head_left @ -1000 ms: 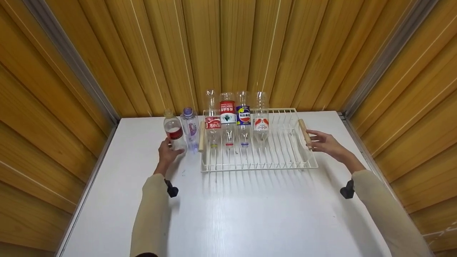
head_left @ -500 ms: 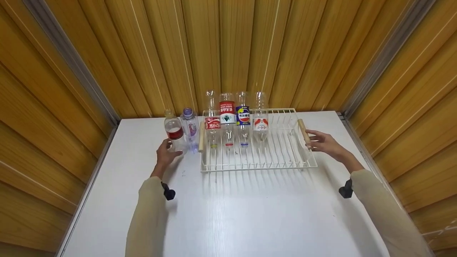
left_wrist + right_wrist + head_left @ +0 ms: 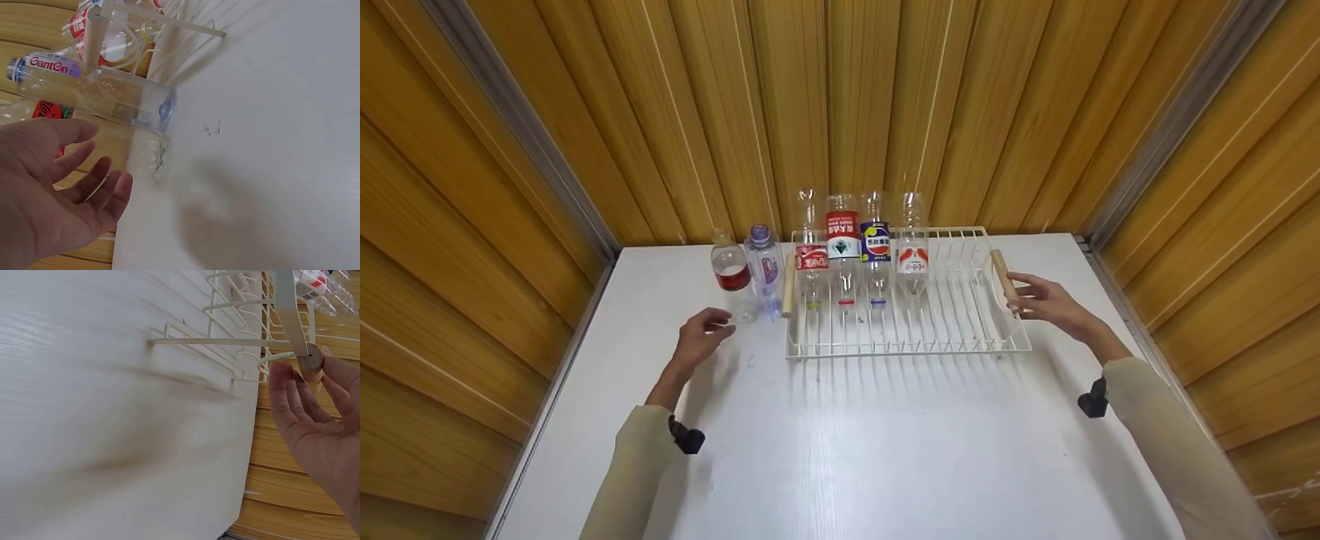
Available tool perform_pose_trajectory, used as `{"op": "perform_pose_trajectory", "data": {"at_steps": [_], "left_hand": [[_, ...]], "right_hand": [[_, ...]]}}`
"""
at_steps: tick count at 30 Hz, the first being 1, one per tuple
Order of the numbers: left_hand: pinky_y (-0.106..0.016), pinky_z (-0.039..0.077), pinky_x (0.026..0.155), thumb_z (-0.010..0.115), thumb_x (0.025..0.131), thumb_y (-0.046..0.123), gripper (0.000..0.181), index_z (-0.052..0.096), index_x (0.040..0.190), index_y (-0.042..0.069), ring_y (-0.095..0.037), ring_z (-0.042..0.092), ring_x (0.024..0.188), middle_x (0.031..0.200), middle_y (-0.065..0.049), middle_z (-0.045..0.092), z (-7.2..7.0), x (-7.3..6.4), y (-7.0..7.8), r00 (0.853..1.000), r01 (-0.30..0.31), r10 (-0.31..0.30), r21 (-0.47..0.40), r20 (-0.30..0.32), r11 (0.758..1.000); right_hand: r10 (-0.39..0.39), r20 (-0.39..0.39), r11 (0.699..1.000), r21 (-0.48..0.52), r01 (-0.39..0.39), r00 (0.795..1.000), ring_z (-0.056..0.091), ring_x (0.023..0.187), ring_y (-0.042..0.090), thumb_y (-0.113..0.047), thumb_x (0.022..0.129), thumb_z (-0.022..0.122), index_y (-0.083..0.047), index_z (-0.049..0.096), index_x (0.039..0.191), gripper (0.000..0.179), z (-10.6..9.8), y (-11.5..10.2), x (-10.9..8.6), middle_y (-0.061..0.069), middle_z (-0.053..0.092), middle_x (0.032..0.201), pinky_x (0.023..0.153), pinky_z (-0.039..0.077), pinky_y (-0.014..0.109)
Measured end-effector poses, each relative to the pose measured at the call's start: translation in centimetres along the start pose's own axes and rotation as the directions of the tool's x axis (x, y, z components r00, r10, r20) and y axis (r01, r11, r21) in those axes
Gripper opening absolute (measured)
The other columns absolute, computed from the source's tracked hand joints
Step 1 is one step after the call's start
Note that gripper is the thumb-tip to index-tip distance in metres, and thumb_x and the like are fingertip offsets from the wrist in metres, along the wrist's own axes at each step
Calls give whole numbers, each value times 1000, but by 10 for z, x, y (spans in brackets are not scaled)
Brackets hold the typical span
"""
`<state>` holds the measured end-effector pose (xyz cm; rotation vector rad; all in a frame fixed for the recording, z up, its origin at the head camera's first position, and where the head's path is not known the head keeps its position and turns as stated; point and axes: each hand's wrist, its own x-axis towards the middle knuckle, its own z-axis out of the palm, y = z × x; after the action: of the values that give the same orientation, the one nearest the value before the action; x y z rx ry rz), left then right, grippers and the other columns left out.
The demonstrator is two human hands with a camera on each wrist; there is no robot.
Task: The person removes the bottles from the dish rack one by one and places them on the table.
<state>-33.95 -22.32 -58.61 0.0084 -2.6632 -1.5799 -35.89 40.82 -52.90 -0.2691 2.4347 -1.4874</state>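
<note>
Head view: one cream-white wire rack (image 3: 911, 352) stands at the back of the white desk (image 3: 855, 450), its parallel wires running front to back and a pale, round-sectioned wooden handle at each end, two in all. The right hand (image 3: 1054, 309) holds the right handle (image 3: 1003, 276) between thumb and fingers. The left hand (image 3: 699, 341) is empty, its fingers loosely bent and parted, just beside the foot of the red-labelled bottle (image 3: 733, 276).

Six clear plastic bottles are in sight. Two stand upright on the desk, side by side, left of the rack's left handle (image 3: 788, 289): the red-labelled bottle, whose label also shows some green in the left wrist view, and the Ganten bottle (image 3: 767, 266), bluish, with a purple top and a pink-and-purple label.

Four more stand neck down in a row in the left part of the rack. From left to right they are a red-banded bottle (image 3: 812, 256) with a yellowish cap, a red-and-white-labelled bottle (image 3: 843, 244) with a red cap, a blue-labelled bottle (image 3: 876, 244) with a blue cap, and a white-labelled bottle (image 3: 913, 260) with red patches, its cap too faint to tell.
</note>
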Motion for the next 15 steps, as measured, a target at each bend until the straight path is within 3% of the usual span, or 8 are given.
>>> {"op": "perform_pose_trajectory", "data": {"at_steps": [5, 10, 15], "left_hand": [[-25, 54, 78, 64, 100, 15, 34, 62, 130, 1, -29, 64, 109, 124, -23, 66, 7, -6, 15, 990, -23, 29, -50, 136, 998], [-35, 57, 82, 65, 100, 17, 37, 62, 134, 3, -29, 65, 107, 123, -23, 68, 20, -7, 29, 977, -85, 102, -96, 186, 992], [-37, 58, 86, 66, 100, 23, 45, 58, 142, 10, -29, 65, 112, 131, -20, 66, 32, -5, 40, 957, -84, 110, -107, 267, 991]], "right_hand": [[7, -5, 999, -36, -7, 1000, 60, 105, -5, -23, 104, 60, -4, 24, 161, 70, -2, -2, -3, 34, 40, 153, 92, 55, 19], [8, 6, 999, -40, -7, 1000, 58, 106, -6, -23, 104, 60, -4, 25, 161, 69, -1, -4, -4, 34, 39, 155, 92, 55, 19], [12, 9, 999, -40, -11, 1000, 61, 105, -2, -23, 103, 61, -4, 27, 161, 69, -2, -6, -7, 33, 40, 153, 91, 56, 19]]}}
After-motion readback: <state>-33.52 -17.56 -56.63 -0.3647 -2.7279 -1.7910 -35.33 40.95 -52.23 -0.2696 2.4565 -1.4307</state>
